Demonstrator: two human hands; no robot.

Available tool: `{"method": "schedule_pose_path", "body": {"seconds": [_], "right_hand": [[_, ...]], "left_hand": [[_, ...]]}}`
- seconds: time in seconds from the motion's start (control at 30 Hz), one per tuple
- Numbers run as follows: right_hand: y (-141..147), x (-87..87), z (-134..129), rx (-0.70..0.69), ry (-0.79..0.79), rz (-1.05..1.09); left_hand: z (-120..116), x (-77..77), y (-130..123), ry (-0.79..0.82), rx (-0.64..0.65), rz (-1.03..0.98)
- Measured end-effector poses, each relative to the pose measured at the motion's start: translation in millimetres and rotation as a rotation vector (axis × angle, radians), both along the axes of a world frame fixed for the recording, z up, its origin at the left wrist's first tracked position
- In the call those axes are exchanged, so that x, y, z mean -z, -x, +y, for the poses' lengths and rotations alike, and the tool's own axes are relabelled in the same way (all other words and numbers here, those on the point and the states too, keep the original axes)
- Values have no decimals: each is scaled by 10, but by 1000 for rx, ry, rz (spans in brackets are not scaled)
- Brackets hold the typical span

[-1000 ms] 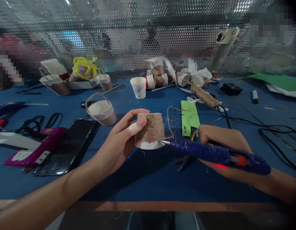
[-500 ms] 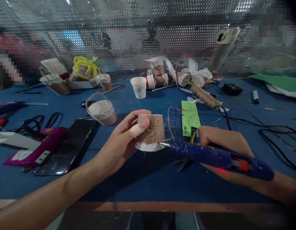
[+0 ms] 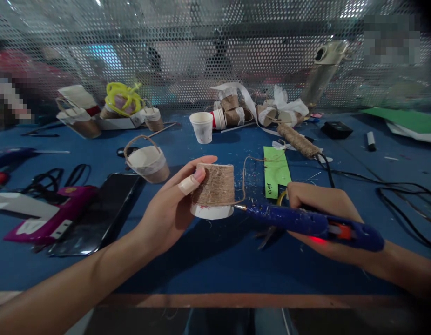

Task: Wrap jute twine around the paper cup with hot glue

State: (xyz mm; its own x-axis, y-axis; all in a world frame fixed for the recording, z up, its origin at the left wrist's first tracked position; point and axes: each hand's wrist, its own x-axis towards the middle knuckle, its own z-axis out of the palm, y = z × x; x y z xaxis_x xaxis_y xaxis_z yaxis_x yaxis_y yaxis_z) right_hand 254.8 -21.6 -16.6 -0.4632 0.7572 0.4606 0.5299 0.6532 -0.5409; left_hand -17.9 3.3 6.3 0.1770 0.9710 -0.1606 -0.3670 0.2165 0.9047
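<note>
Held upside down in my left hand (image 3: 166, 209) is a paper cup (image 3: 217, 186), mostly wrapped in brown twine with a white band bare near its rim. A bandage (image 3: 189, 184) covers part of my thumb. My right hand (image 3: 323, 204) grips a blue glue gun (image 3: 306, 222) with a red light glowing beneath it. Its metal tip is at the cup's right side, by the lowest turn of twine; contact is hard to tell. From there a loose strand of twine (image 3: 244, 179) loops up toward a green paper strip (image 3: 275, 172).
A small twine-handled basket (image 3: 151, 165), a phone (image 3: 100, 214) and a magenta tool (image 3: 58, 214) lie left. Behind stand a white paper cup (image 3: 202, 128) and several wrapped cups. A twine roll (image 3: 299, 141) and black cables (image 3: 397, 186) are right. Perforated metal (image 3: 187, 56) closes the back.
The cup has shifted slightly left and turned a little in my left hand. My right hand and the glue gun have moved slightly left and up.
</note>
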Motion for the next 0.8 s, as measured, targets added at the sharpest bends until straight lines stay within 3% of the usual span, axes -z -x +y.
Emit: {"method": "schedule_pose_path", "body": {"seconds": [0.2, 0.37, 0.47, 0.57, 0.8], "right_hand": [[2, -123, -13, -6, 13, 83], [-6, -102, -18, 127, 149, 291], [53, -21, 15, 106, 272, 271], [133, 32, 58, 70, 268, 271], [168, -8, 93, 29, 447, 390]], "left_hand": [[3, 3, 4, -30, -1, -34], [-8, 50, 4, -5, 58, -30], [-18, 63, -18, 9, 87, -9], [-18, 69, -41, -12, 103, 2], [5, 91, -40, -11, 95, 62]]}}
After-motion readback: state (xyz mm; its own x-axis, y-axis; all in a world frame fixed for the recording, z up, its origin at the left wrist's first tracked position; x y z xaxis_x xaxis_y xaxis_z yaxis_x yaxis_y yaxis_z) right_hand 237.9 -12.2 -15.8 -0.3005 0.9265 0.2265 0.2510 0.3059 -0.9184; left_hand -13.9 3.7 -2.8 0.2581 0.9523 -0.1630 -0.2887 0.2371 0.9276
